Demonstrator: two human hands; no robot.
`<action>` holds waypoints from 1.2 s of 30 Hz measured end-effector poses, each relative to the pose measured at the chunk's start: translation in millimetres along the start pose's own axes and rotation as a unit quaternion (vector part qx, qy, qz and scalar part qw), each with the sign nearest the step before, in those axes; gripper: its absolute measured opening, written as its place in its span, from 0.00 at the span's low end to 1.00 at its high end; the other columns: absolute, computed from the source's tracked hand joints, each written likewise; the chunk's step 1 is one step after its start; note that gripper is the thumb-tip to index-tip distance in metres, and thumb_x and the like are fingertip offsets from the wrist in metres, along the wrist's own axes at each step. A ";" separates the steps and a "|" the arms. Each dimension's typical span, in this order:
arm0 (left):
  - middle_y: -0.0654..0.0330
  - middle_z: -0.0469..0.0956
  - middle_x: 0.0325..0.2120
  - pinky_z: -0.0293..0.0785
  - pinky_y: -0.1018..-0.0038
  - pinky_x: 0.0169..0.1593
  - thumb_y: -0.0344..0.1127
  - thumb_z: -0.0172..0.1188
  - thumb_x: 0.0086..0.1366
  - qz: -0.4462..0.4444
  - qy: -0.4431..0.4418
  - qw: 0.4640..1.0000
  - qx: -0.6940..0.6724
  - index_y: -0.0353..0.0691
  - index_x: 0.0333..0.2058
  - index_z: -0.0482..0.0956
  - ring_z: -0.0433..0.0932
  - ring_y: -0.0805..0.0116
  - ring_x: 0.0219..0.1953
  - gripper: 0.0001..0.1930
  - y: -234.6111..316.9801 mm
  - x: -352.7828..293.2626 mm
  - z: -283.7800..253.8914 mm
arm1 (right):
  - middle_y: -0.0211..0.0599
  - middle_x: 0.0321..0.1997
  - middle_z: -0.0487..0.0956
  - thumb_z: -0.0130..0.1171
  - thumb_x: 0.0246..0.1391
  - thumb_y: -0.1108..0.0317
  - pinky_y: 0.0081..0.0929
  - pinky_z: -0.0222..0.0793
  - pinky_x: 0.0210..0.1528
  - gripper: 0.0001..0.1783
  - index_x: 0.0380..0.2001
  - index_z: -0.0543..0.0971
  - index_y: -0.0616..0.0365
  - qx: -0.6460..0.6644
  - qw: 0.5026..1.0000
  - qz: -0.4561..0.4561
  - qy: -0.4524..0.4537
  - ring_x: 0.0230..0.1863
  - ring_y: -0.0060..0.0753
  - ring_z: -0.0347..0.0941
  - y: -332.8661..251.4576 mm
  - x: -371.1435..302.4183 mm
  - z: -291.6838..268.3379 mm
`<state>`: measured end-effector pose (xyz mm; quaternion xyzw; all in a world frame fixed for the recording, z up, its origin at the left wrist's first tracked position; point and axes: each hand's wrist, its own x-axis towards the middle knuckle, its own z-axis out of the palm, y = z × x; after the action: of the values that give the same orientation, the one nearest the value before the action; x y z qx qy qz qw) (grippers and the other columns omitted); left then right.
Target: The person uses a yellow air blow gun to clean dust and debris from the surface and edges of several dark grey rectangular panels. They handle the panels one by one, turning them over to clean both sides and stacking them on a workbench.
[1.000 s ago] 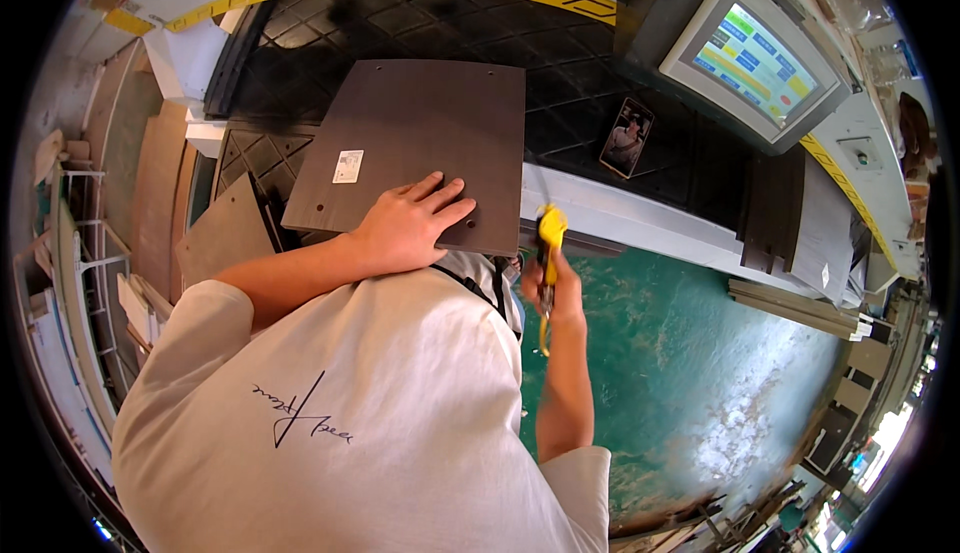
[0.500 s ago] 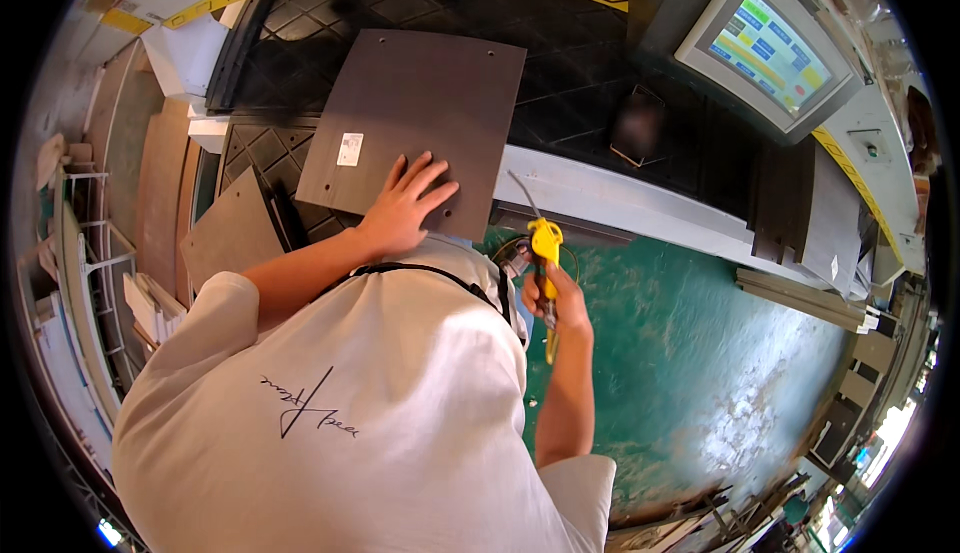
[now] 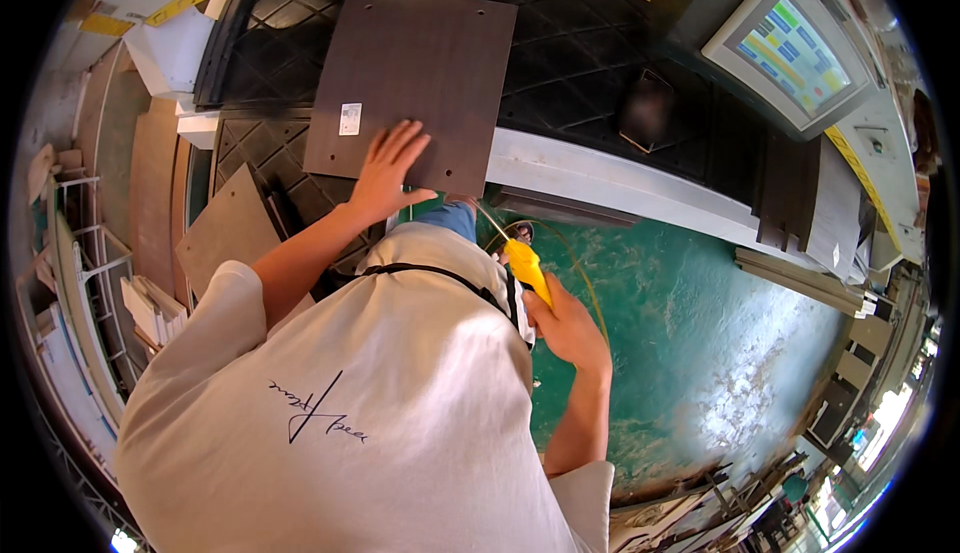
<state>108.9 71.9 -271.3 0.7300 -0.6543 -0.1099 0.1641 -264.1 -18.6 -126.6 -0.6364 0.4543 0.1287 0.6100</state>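
Note:
A dark brown panel (image 3: 420, 73) lies on the black machine bed, with small round holes near its corners and a white label (image 3: 350, 119) at its left side. My left hand (image 3: 390, 171) rests on the panel's near part, fingers spread, thumb by the near edge. In my right hand (image 3: 570, 328) is a yellow air blow gun (image 3: 527, 268), gripped by its handle. Its thin metal nozzle points up and left, with the tip close to the panel's near right corner. A thin yellow hose trails from the gun toward the floor and back past my wrist.
A control screen (image 3: 795, 48) stands at the far right. A phone-like dark slab (image 3: 647, 111) lies on the black bed (image 3: 570, 83). More panels stack at right (image 3: 825, 203), and a tilted panel (image 3: 230, 238) sits at left. Green floor (image 3: 690, 323) lies to my right.
The blow gun has swung lower and tilted left, its nozzle now near the panel's corner. My left hand has shifted slightly left on the panel. The panel appears higher in view.

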 end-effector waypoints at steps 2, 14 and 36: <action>0.50 0.55 0.77 0.44 0.45 0.79 0.62 0.79 0.48 -0.068 0.006 0.996 0.050 0.39 0.73 0.62 0.49 0.49 0.80 0.59 -22.7 -13.1 -13.6 | 0.66 0.39 0.81 0.54 0.72 0.49 0.59 0.71 0.43 0.24 0.55 0.72 0.59 -0.032 0.999 -0.031 0.000 0.43 0.75 0.77 -23.4 13.8 6.3; 0.34 0.49 0.76 0.49 0.46 0.78 0.62 0.80 0.50 -0.297 0.067 0.952 0.044 0.34 0.76 0.51 0.48 0.37 0.79 0.65 -91.3 -87.1 -28.6 | 0.35 0.25 0.76 0.55 0.72 0.49 0.34 0.72 0.31 0.22 0.44 0.74 0.62 0.076 0.987 -0.126 0.064 0.27 0.30 0.75 -96.9 173.3 25.5; 0.47 0.51 0.78 0.46 0.16 0.66 0.68 0.73 0.54 -0.253 0.110 0.960 0.054 0.53 0.73 0.67 0.43 0.32 0.79 0.51 -23.6 -27.3 10.9 | 0.29 0.24 0.73 0.55 0.71 0.51 0.26 0.66 0.17 0.19 0.46 0.71 0.58 0.179 0.969 -0.161 0.059 0.16 0.22 0.68 -189.5 220.2 77.2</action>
<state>123.2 100.1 -291.9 0.8872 -0.4309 -0.0313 0.1619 27.5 -72.1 -176.9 -0.5877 0.3965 -0.0922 0.6993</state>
